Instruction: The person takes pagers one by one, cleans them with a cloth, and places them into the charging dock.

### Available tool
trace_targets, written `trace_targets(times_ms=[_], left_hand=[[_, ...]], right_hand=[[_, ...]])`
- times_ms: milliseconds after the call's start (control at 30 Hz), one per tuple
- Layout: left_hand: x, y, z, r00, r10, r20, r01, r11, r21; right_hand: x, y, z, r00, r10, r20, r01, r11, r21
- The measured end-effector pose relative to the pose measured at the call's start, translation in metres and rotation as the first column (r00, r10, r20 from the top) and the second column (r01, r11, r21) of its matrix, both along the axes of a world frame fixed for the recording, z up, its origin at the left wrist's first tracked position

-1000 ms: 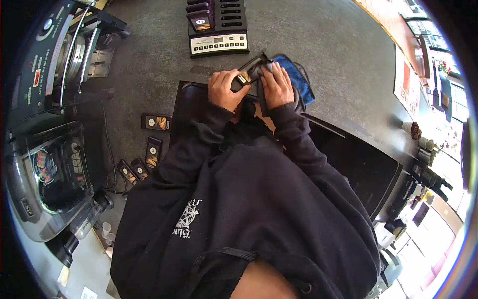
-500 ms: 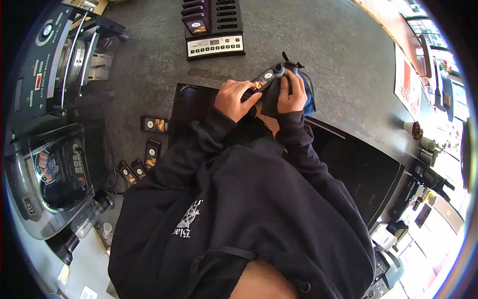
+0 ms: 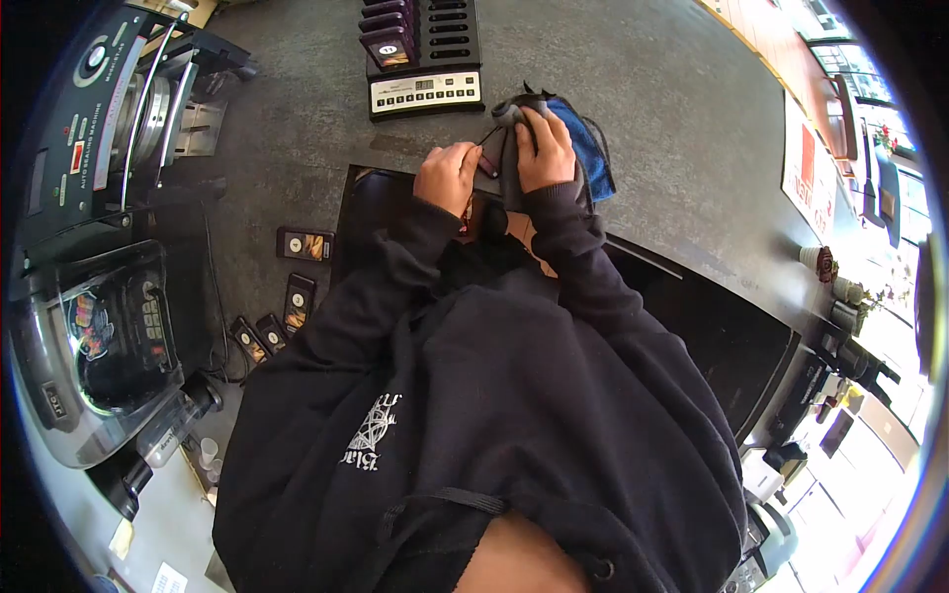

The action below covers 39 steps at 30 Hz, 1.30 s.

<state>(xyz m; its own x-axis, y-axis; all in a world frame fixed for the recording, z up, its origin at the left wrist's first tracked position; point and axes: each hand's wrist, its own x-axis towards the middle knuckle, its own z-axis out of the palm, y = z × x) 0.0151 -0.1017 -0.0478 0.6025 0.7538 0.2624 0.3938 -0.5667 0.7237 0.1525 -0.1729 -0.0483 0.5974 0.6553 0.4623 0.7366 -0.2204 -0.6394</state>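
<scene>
My left hand [image 3: 448, 178] is closed on one end of a pager [image 3: 489, 161], tilted so that its narrow side shows. My right hand [image 3: 546, 148] grips a dark grey cloth [image 3: 511, 166] pressed against the pager's other end and hiding part of it. A blue cloth [image 3: 585, 148] lies on the counter just right of my right hand. Beyond my hands stands a charging base [image 3: 427, 92] with a keypad and empty slots. Dark numbered pagers [image 3: 388, 47] stand in its left row.
Several pagers [image 3: 305, 244] lie on the counter [image 3: 652, 128] at the left. Further left are a sealing machine [image 3: 94, 119] and another appliance with a clear cover [image 3: 99, 341]. A sign [image 3: 809, 178] and small potted plants [image 3: 819, 261] are at the right edge.
The pager has turned from face-up to its side, and its number no longer shows. My right hand and the grey cloth have shifted left, uncovering more of the blue cloth.
</scene>
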Motion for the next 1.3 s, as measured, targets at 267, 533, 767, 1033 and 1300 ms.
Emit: trace_targets(times_ms=[267, 533, 767, 1033, 1300], left_hand=[[-0.001, -0.002, 0.001, 0.996, -0.042, -0.085, 0.047, 0.998, 0.05], [-0.006, -0.019, -0.005, 0.999, 0.02, 0.045, -0.019, 0.999, -0.033], [-0.006, -0.021, -0.013, 0.989, 0.099, 0.113, -0.089, 0.992, -0.089], [-0.007, -0.018, -0.015, 0.986, 0.104, 0.131, -0.078, 0.979, -0.19], [-0.007, -0.018, -0.022, 0.981, 0.115, 0.154, -0.083, 0.976, -0.202]], right_hand=[[-0.003, 0.003, -0.008, 0.973, -0.005, 0.232, 0.027, 0.995, -0.092], [-0.006, 0.003, -0.005, 0.955, 0.093, 0.281, -0.026, 0.972, -0.235], [-0.011, -0.002, -0.001, 0.948, 0.148, 0.283, -0.076, 0.965, -0.25], [-0.013, -0.014, 0.006, 0.913, 0.352, 0.205, -0.29, 0.915, -0.28], [-0.007, -0.03, 0.007, 0.848, 0.527, 0.06, -0.506, 0.837, -0.209]])
